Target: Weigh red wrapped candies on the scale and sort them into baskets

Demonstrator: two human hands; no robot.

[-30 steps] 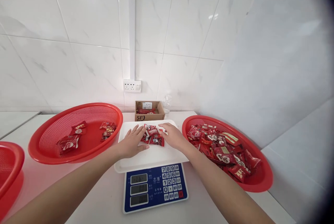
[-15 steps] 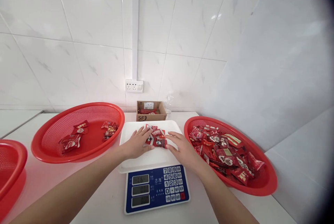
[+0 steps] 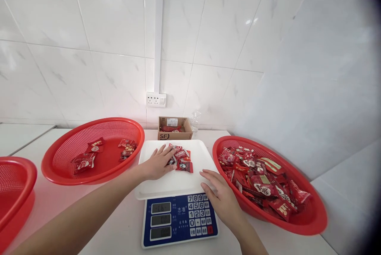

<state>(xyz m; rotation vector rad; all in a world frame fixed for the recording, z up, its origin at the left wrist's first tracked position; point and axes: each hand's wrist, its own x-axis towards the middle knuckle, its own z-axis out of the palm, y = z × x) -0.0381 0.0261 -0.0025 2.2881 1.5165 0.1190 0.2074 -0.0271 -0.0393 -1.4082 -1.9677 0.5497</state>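
A white scale tray sits on a blue electronic scale at the middle of the counter. A small pile of red candy packets lies on the tray. My left hand rests flat on the tray with fingers spread, touching the left side of the pile. My right hand is open, palm down, at the tray's front right corner, between the scale keypad and the right basket, holding nothing.
A red mesh basket full of red packets stands at the right. Another red basket at the left holds several packets. A third red basket shows at the far left edge. A small cardboard box and a wall socket are behind.
My right hand has drawn back from the packet pile toward me and to the right. My left hand stays on the pile. The view has shifted slightly.
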